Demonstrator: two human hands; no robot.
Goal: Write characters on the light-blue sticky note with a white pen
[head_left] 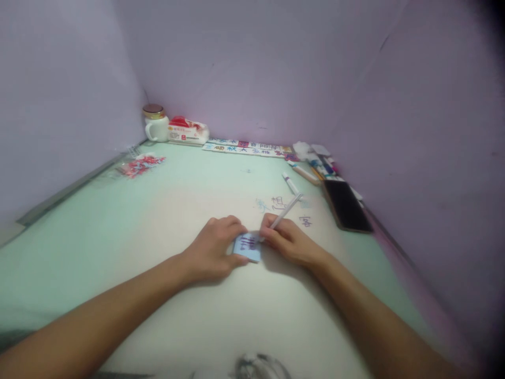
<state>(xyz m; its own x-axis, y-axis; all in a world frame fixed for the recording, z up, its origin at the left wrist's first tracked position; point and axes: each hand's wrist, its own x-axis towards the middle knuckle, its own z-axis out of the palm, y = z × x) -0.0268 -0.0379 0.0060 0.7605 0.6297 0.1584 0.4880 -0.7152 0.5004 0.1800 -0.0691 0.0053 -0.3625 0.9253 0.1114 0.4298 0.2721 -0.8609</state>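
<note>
A small light-blue card (253, 255) with a purple character on it lies on the table in front of me. My left hand (215, 247) grips its left side, thumb at the near edge and fingers at the far edge. In my right hand (286, 239) is a slim white pen (287, 209), pinched between thumb and fingers. The pen's lower end is at the card's right edge; its tip is hidden by my fingers. Characters in blue and purple ink (278, 203) are marked on the tabletop beyond my right hand.
A white marker (291, 183) and a dark phone (347, 206) lie at the right, near more pens (321, 167). Along the back wall are rows of character cards (244, 149), a tissue pack (187, 131) and a lidded white mug (158, 129). Red and blue bits (142, 165) lie at left.
</note>
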